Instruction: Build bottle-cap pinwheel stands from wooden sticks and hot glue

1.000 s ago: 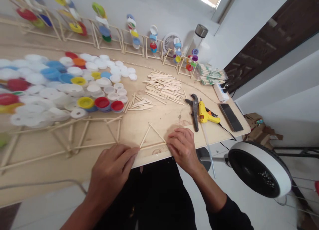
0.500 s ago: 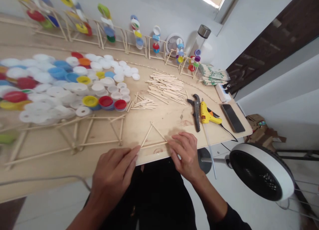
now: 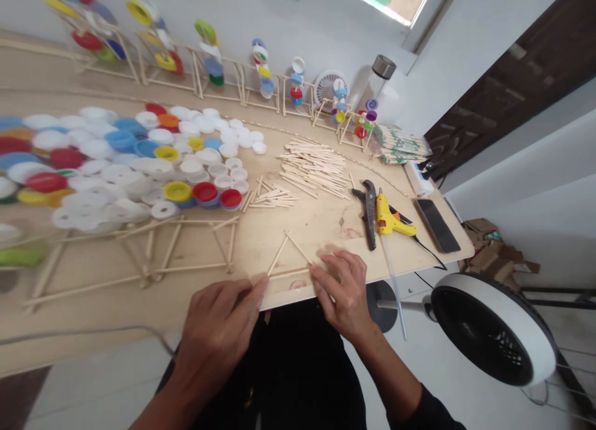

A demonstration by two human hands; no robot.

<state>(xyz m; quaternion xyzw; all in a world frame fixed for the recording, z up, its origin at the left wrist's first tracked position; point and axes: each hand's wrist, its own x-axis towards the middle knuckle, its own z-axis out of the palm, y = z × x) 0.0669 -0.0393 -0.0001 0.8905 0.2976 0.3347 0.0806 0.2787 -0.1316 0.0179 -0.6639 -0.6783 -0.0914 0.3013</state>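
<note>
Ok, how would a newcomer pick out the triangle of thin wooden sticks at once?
At the pale wooden table, find the bare left hand and bare right hand. Between their fingertips, near the edge, lies the triangle of thin wooden sticks. Unlike the heaped loose wooden sticks beyond, it is one triangular outline, its peak pointing away from the hands.

Soft daylight, bright window (image 3: 391,0) at top, blurred caps (image 3: 46,182) leftward, stretched edges
</note>
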